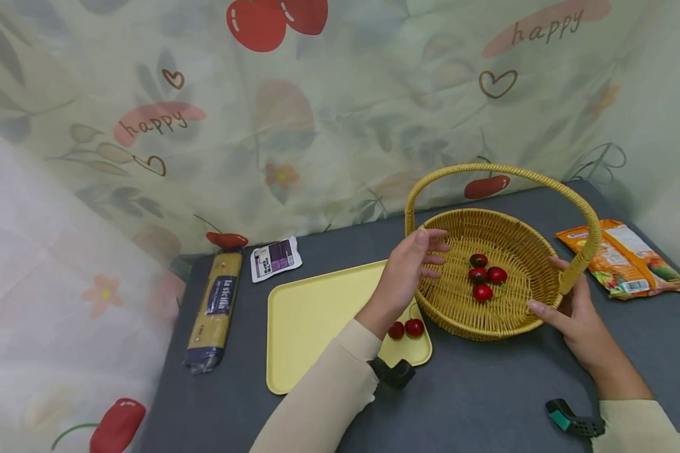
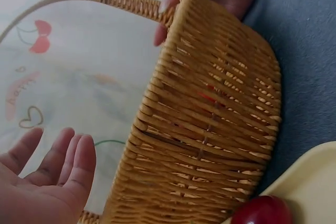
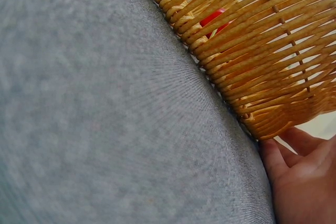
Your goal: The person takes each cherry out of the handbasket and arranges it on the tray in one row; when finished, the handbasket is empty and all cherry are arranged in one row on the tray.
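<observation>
A yellow wicker basket (image 1: 459, 324) with a tall arched handle (image 1: 501, 168) stands on the right part of the table. Several dark red cherries (image 1: 478, 275) lie together on its bottom. My right hand (image 1: 578, 321) grips the basket's right side by the handle base, its thumb over the front rim. Over the left rim is my left hand (image 1: 405, 267), fingers loosely extended, holding nothing; in the left wrist view its fingers (image 2: 84, 161) stand apart from the wicker wall (image 2: 205, 114). Two more cherries (image 1: 414, 328) sit on the yellow tray (image 1: 300, 333), partly behind my left forearm.
Left of the tray lies a pack of spaghetti (image 1: 215, 308), with a small white and purple packet (image 1: 276, 258) behind it. An orange snack bag (image 1: 626, 259) is right of the basket. A patterned curtain (image 1: 340, 126) hangs along the table's back edge.
</observation>
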